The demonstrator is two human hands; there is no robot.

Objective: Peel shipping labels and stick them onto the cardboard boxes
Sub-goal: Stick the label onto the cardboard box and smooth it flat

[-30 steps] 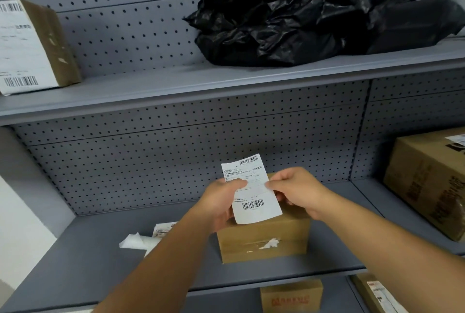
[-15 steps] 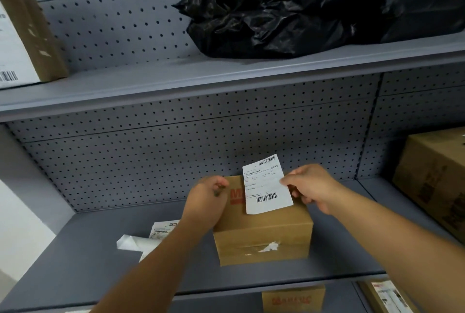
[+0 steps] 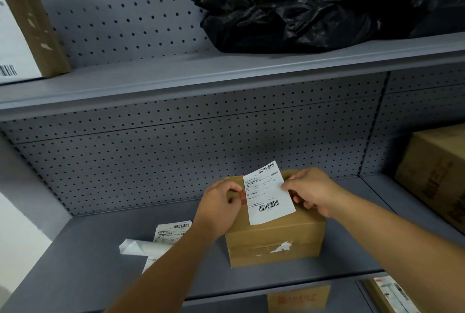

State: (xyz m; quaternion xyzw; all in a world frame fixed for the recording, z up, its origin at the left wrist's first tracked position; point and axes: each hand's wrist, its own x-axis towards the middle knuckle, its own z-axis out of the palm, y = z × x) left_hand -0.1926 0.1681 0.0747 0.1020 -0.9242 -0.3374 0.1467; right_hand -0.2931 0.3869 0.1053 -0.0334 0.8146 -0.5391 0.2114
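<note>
While the right hand [image 3: 312, 193] pinches the right edge of the shipping label [image 3: 269, 193] between thumb and fingers, the left hand [image 3: 217, 203] is curled up at the label's left edge, fingertips down on the top of the small cardboard box [image 3: 274, 242]. Can't really tell if the left one is actually gripping the label or just pressing on the box beside it. The label sits tilted over the box top, lower part looks like it's lying on the cardboard, upper corner sticking up past the back edge. Both forearms come in from the bottom, bare, and the left one covers part of the loose stuff lying on the shelf.

That loose stuff is a label sheet [image 3: 172, 231] with a barcode and a curled bit of white backing paper [image 3: 136, 247], just left of the box on the grey shelf [image 3: 75, 262]. The box front has a torn white scrap of old label on it.

Further out: a bigger cardboard box [image 3: 437, 182] at the right end of the same shelf, well apart. Upper shelf has a labelled box [image 3: 27, 33] on the left and a heap of black plastic bags [image 3: 327, 3] on the right. Below, two more boxes poke out, one plain brown [image 3: 298, 299], one with a label [image 3: 392, 295].

So five boxes in view total.
</note>
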